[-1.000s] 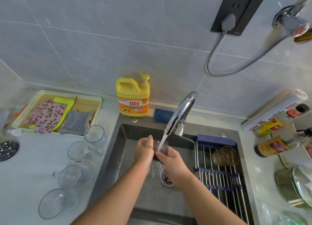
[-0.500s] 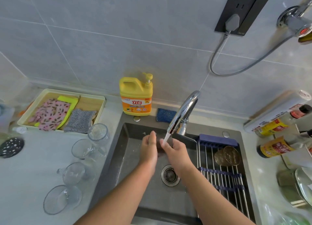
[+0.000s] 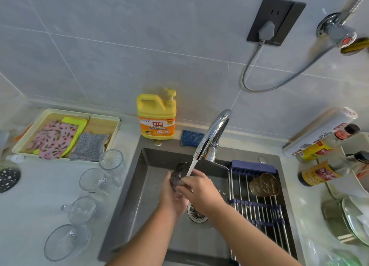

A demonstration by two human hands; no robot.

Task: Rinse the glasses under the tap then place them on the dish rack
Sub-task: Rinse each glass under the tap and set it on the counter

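Observation:
Over the grey sink [image 3: 143, 186], a clear glass [image 3: 178, 175] lies tilted beside the stream from the chrome tap [image 3: 213, 133]. My left hand [image 3: 173, 198] cups it from below and my right hand [image 3: 196, 186] grips it from the right, water running onto the fingers. Several clear glasses [image 3: 111, 162] stand on the counter left of the sink. The metal dish rack [image 3: 257, 206] spans the sink's right side, with two amber glasses [image 3: 263, 185] lying on it.
A yellow detergent bottle [image 3: 156, 116] and a blue sponge [image 3: 191, 138] stand behind the sink. A tray of cloths [image 3: 65, 134] is at the back left. Sauce bottles [image 3: 319, 174] and stacked dishes [image 3: 353, 219] crowd the right counter.
The glass has been turned on its side between my hands and raised a little toward the spout; both hands shifted around it under the running water.

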